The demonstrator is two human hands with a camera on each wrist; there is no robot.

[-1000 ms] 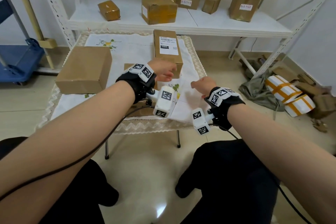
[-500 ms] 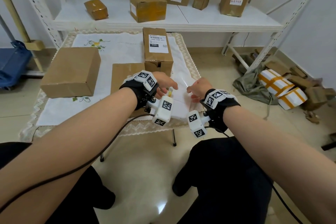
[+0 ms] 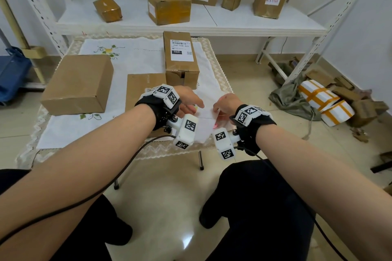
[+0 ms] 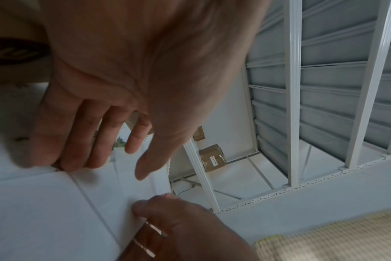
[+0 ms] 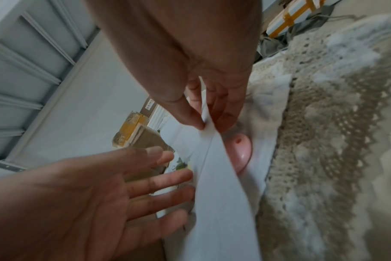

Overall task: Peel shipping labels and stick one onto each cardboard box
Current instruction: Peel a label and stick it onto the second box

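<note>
both hands have dropped onto the label sheet (image 3: 204, 112): right hand (image 5: 212, 98) pinches its corner, left hand (image 4: 94, 134) flat, fingers extended, so peeling begins.

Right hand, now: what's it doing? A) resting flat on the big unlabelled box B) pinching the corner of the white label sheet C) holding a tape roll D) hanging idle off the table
B: in the right wrist view the right hand has thumb and fingers closed on the edge of the white label sheet, while the left hand lies open beside it.
</note>
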